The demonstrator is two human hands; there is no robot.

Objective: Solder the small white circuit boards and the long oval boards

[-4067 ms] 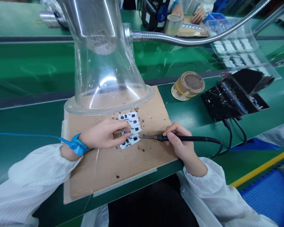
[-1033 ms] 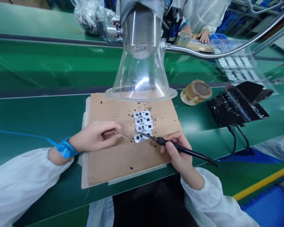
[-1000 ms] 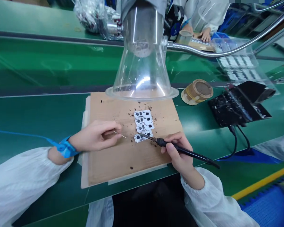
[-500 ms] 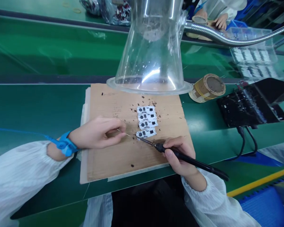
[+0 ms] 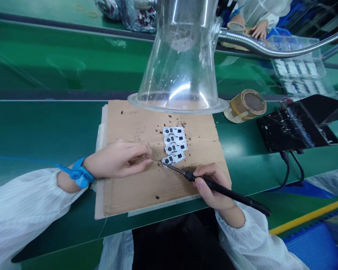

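Observation:
My right hand [image 5: 213,184] is closed round the black handle of a soldering iron [image 5: 228,192]. The iron's tip meets the left end of the nearest white circuit board [image 5: 173,159], which lies slightly tilted. Pinched in my left hand [image 5: 126,159] is a thin solder wire [image 5: 154,161]; its free end points at the same board end, and I cannot tell if it touches the tip. Above that board, several more white circuit boards [image 5: 175,139] lie close together in a column. All rest on a brown cardboard sheet [image 5: 135,195] marked with dark specks.
A clear fume hood [image 5: 178,82] on a flexible metal pipe [image 5: 250,42] hangs over the cardboard's back edge. To the right stand a round tan container [image 5: 249,105] and a black soldering stand [image 5: 293,125] with cables. Another person's hand [image 5: 259,30] shows across the bench.
My left hand has edged right toward the board, and less wire shows beyond its fingers. The nearest board has turned slightly. The iron stays at the board's left end.

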